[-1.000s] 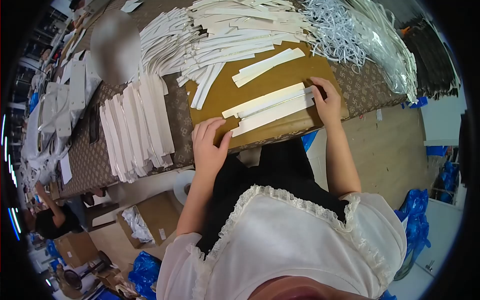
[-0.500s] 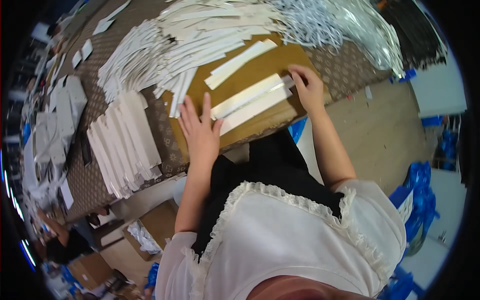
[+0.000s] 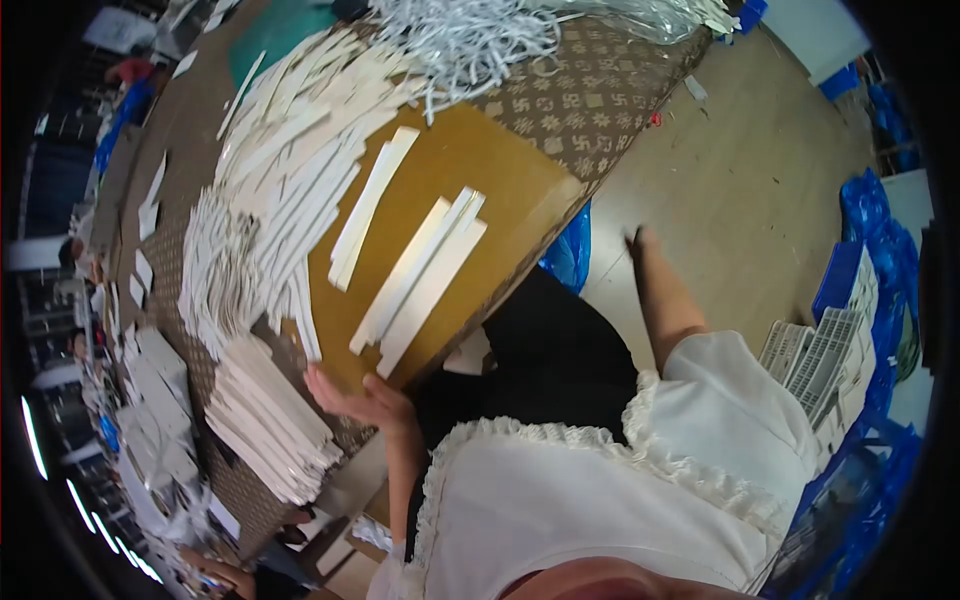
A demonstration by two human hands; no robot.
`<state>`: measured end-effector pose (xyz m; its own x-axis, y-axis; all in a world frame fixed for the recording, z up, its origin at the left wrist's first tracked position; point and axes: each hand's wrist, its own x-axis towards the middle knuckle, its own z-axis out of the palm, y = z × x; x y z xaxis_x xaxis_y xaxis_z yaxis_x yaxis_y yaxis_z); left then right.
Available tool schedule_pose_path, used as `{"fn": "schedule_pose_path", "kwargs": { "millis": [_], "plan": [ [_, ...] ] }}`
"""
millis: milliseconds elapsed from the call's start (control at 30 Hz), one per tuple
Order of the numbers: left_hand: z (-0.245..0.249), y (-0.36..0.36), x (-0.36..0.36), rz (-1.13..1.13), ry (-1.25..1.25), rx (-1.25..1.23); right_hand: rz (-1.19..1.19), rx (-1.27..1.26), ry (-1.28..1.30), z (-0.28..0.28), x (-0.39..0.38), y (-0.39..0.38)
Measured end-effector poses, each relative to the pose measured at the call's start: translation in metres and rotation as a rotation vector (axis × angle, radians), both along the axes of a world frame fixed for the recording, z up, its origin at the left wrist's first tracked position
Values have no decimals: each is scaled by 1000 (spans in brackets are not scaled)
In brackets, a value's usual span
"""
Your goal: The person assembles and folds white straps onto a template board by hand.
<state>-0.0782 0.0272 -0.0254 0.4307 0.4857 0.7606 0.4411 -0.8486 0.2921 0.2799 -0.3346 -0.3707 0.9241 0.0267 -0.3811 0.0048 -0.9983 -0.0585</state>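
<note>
A brown board (image 3: 500, 170) lies on the table with cream and white strips on it. Near its middle, a pair of long strips (image 3: 432, 265) lies side by side, with a narrow strip along them. Another strip pair (image 3: 372, 205) rests farther left. My left hand (image 3: 365, 402) is at the board's near left corner, thumb and fingers apart, close to the lower strip ends. Away from the table, my right hand (image 3: 643, 243) hangs over the floor. It is small and blurred, so its fingers cannot be made out.
A large heap of loose strips (image 3: 270, 170) spreads left of the board, with a stacked bundle of strips (image 3: 275, 425) nearer me. Shredded white ribbon (image 3: 470, 45) lies at the back. White plastic crates (image 3: 825, 360) and blue plastic bags (image 3: 880, 260) stand on the right.
My right hand has left the strips and swung right, off the table. My left hand has slid back to the board's near corner. The view has turned.
</note>
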Motion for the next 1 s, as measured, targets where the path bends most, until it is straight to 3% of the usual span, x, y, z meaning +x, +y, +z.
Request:
{"fn": "schedule_pose_path", "kwargs": {
  "millis": [33,67,100,133,167,233,333,400,467,533,567,633,667,733,767,833,867,967,1000],
  "plan": [
    [2,0,2,-21,0,18,2,55,197,-37,-26,-2],
    [3,-1,2,-1,66,8,-265,260,461,-76,-53,1],
    [5,-4,1,29,131,1,-1107,673,641,-104,-79,11],
    [8,-6,2,29,129,27,-1446,739,704,-124,-99,25],
    [11,-7,5,57,192,-7,-1537,762,757,-135,-113,39],
    [13,-8,7,58,272,-14,-1359,906,893,-107,-135,72],
    [12,-10,11,43,285,-114,-1276,951,1074,-185,-131,74],
    [13,-13,14,70,295,-121,-1230,977,1150,-192,-124,80],
    [15,-11,18,73,298,-123,-1310,1007,1126,-143,-104,104],
    [16,-12,18,70,319,-132,-1030,868,1325,-120,-48,117],
    [17,-12,15,71,328,-137,-700,1125,1398,-209,-15,90],
    [15,-9,12,64,311,-114,-582,1166,1241,-83,104,70],
    [12,-8,11,65,295,-93,-538,1244,855,-54,161,45],
    [9,-9,9,60,267,-82,-1201,1839,331,59,227,12],
    [8,-10,10,62,243,-105,-1337,2113,-6,119,259,-4],
    [8,-12,10,66,197,-141,-1106,2389,-620,158,284,-23],
    [9,-13,10,68,175,-155,-1083,2396,-626,165,284,-28],
    [12,-13,10,48,191,-36,-689,2080,-597,182,270,-43],
    [12,-12,10,46,162,-44,-760,1945,-581,187,250,-34]
  ]
}}
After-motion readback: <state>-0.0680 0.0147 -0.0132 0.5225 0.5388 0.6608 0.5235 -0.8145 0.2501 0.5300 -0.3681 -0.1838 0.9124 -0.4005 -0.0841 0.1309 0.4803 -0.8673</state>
